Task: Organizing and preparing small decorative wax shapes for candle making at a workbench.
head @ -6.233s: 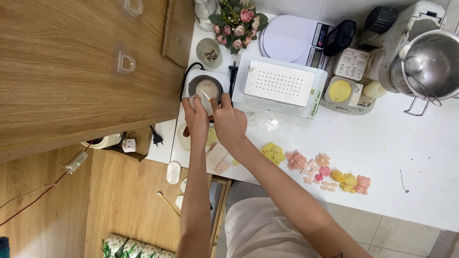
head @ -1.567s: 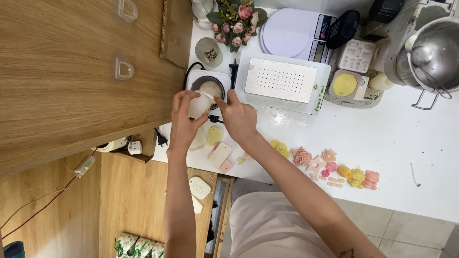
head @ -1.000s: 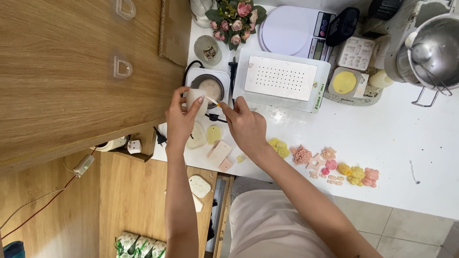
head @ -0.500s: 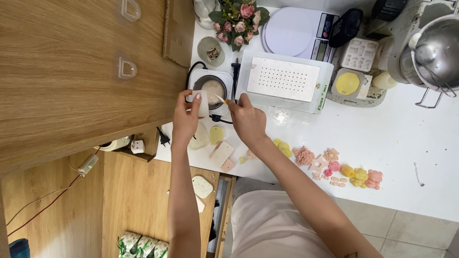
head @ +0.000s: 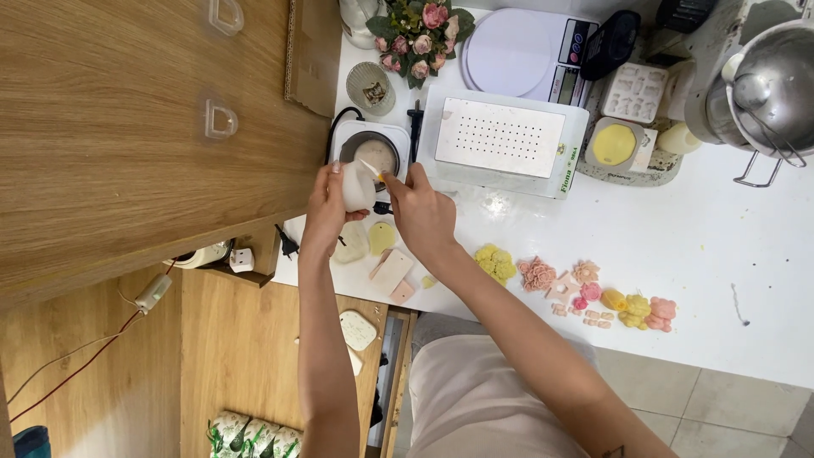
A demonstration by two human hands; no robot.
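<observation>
My left hand (head: 326, 208) grips a small white cup-like mould (head: 357, 187) just in front of a small white heater with a dark pot (head: 374, 153). My right hand (head: 421, 212) pinches a thin pale stick (head: 370, 169) whose tip reaches over the mould's rim. Both hands hover above the white countertop (head: 678, 237), over flat pale and yellow wax pieces (head: 381, 238) and a pinkish rectangular slab (head: 391, 271).
A white perforated box (head: 500, 140) stands right of the heater, a round scale (head: 517, 53) and flowers (head: 415, 30) behind. A steel pot (head: 767, 89) sits far right. Coloured wax shapes (head: 585, 293) line the counter's near edge. A wooden shelf (head: 127, 127) lies left.
Both hands drew back slightly from the heater pot, then returned near it. My left hand now holds the white mould upright while my right hand brings the stick to its rim.
</observation>
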